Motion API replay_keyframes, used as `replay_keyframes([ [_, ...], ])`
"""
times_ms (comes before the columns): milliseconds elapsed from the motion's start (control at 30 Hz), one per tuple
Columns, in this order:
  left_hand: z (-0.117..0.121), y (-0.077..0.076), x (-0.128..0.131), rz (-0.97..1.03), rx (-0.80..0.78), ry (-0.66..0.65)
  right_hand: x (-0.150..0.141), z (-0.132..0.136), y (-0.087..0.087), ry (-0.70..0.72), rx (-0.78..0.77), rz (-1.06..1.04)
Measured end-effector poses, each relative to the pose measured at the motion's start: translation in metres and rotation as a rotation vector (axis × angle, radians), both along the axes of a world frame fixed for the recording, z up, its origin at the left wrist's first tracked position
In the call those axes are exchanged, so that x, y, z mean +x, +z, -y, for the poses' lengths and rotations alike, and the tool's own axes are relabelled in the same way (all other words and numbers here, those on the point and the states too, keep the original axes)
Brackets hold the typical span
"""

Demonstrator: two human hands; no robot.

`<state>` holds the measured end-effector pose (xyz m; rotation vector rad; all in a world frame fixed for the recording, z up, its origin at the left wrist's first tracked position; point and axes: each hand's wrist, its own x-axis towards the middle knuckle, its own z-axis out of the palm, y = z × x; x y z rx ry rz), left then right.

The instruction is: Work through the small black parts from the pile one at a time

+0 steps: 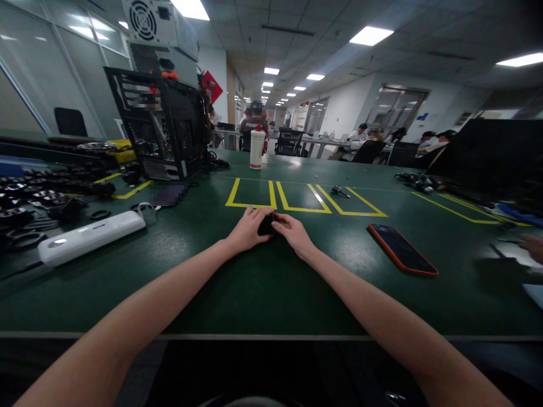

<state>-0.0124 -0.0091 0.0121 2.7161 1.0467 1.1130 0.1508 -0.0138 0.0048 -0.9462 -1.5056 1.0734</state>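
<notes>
Both of my hands meet at the middle of the green table, close to the yellow tape boxes. A small black object is between them, mostly covered by fingers, so its kind does not show. My left hand is closed around its left side. From the right, my right hand holds the object's edge with thumb and fingers. Beyond the hands, a small dark metallic part lies inside the right-hand one of the yellow tape outlines.
A phone with an orange case lies to the right. On the left are a white power strip, an open computer case and black parts. A white tumbler stands farther back. Another person's hand shows at the right edge.
</notes>
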Motion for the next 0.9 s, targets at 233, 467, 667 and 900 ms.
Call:
replay_keyframes([
  [233, 0.0001, 0.0, 0.001, 0.007, 0.009, 0.009, 0.0019, 0.0024, -0.002, 0.061, 0.055, -0.043],
  [467, -0.0007, -0.0009, 0.0017, 0.022, 0.015, 0.016, -0.0002, 0.0027, 0.002, -0.004, 0.072, -0.021],
  [667, -0.0006, -0.0008, 0.0013, 0.038, 0.006, 0.01, 0.0007, -0.0006, 0.0, 0.022, -0.001, -0.003],
  [900, -0.0005, -0.0013, 0.0016, 0.035, 0.012, 0.021, 0.0004, 0.0043, -0.0005, 0.044, 0.087, -0.048],
])
